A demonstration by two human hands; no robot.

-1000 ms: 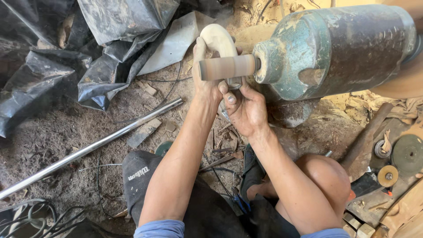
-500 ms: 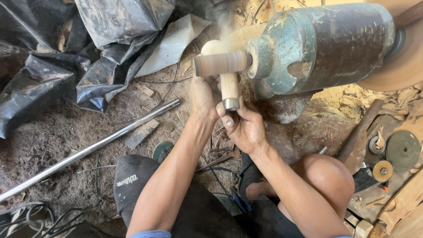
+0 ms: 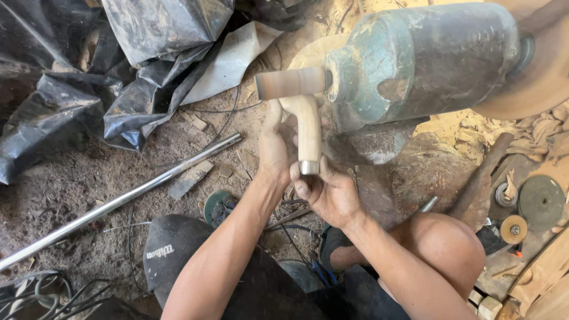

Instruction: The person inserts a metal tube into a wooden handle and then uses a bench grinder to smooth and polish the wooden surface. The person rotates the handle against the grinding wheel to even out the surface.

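Wooden handle [image 3: 309, 133] held up against the sanding drum [image 3: 291, 83]

Both hands pinch it: left hand [image 3: 274, 148] fingers along its side, right hand [image 3: 328, 192] fingertips at the metal-capped end. Looks light, stiff, smooth.

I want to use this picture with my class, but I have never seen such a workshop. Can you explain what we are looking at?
The camera sits on a person's head and looks down at their own arms and knee. Both hands hold a pale wooden piece with a metal ring at its lower end: the left hand beside it, the right hand below. Its top meets a brown drum sticking out of a green motor. On the dirt floor lie a metal pipe, black plastic sheets and round discs.
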